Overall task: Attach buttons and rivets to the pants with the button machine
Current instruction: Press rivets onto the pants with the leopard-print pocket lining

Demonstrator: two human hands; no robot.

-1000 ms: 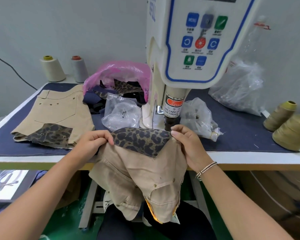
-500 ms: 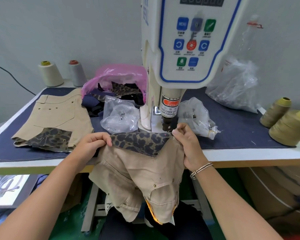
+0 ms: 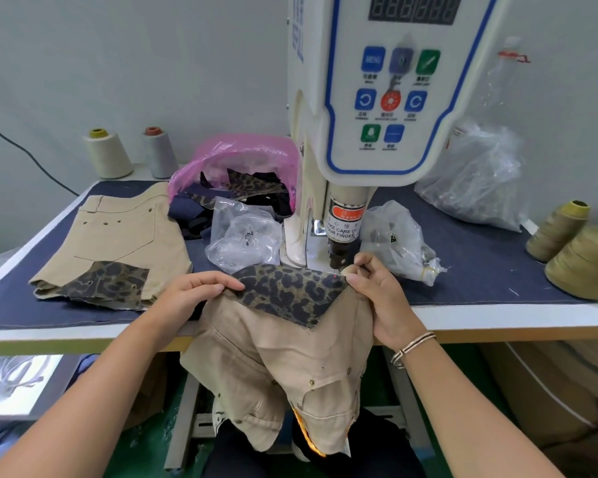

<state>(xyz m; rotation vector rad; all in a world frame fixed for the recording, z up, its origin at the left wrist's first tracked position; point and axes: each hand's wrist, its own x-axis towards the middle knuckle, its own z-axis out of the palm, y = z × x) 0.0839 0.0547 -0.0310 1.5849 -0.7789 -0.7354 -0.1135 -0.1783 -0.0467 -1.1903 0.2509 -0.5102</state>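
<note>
While pinching the leopard patch (image 3: 290, 293) at either corner, left hand (image 3: 187, 294) and right hand (image 3: 380, 298), thumbs over fingers. Patch corner just under the button machine (image 3: 339, 250) punch, beige pants (image 3: 283, 367) draped off the table edge (image 3: 497, 322).

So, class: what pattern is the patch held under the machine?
Leopard print, dark spots on tan, on the patch; it shows best in the head view.

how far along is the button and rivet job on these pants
Done: one tan pair lies on the table with rivets set. In hand: the left hand and right hand pinch the leopard patch of a second pair under the machine's punch; a red dot marks its right corner. Left: pressing that corner. No further pairs show.
</note>
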